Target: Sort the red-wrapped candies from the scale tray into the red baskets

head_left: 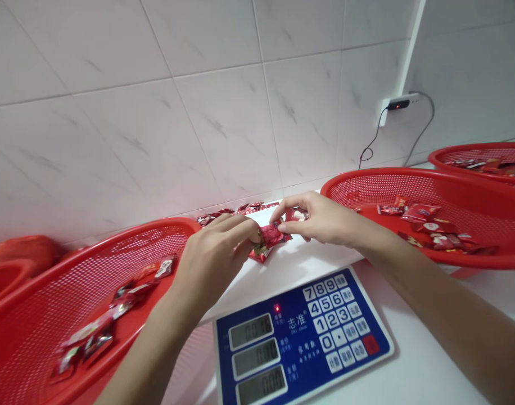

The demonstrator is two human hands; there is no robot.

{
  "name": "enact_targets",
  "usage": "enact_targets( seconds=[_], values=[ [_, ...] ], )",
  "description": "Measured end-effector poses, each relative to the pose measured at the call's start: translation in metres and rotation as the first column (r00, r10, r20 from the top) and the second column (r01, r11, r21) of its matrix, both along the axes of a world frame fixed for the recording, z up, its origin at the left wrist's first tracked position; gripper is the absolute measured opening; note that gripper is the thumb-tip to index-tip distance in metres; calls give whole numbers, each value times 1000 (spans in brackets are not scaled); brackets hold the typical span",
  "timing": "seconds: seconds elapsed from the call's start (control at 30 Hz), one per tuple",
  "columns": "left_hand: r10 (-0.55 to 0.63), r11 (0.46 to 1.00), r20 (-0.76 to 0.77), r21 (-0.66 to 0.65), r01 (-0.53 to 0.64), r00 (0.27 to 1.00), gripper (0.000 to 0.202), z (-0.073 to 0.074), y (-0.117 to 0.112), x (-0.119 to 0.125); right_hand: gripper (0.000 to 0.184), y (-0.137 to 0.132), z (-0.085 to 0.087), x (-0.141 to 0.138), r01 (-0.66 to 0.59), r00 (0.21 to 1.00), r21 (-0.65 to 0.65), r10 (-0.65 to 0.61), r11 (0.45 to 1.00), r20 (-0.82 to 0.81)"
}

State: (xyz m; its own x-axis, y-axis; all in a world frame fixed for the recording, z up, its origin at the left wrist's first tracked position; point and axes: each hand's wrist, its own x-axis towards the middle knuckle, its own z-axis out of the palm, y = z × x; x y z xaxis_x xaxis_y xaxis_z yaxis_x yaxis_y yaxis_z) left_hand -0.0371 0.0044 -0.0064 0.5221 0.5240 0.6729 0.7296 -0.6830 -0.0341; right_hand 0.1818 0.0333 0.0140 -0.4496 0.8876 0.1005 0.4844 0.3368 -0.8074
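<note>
My left hand [224, 247] is closed, its fingertips pinching the left end of a small red wrapped candy [272, 235] above the white weighing pan [297, 261] of a scale. My right hand [314, 222] pinches the same red wrappers from the other side with thumb and forefinger. Another red packet [297, 215] shows under its curled fingers; whether it is gripped I cannot tell. Several red candy packets [251, 208] lie behind the pan, along the wall. Below my hands is the scale's blue keypad panel [303, 337], with a small red light lit and digits on its displays.
A red mesh basket [156, 228] with several wrapped candies stands at left, another red basket [409, 174] with candies at right. Farther right is a third red basket [472, 151]. A power strip [403, 104] with cables hangs on the tiled wall [224, 112].
</note>
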Motion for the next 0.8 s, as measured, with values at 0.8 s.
enact_targets(
  seconds=[0.8],
  values=[
    [118, 725, 499, -634, 269, 859, 21, 9, -2, 6, 24, 8, -5, 6, -113, 982, -16, 110, 993, -157]
  ],
)
